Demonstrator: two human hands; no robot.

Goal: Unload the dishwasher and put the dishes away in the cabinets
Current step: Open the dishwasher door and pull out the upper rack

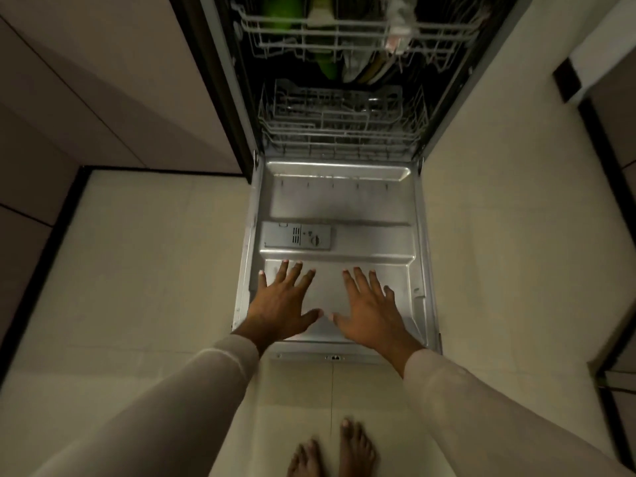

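Stainless dishwasher door lies down flat; I read left grip and right grip spread, palms down, over it.

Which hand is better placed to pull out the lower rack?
Right hand, marginally: it and the left hand are open over the door, but it sits nearer the middle of the lower rack.

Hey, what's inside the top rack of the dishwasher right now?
The upper rack holds a green item at left and a pale item at right. The rack's rear is cut off by the frame edge, and shadow hides what they are.
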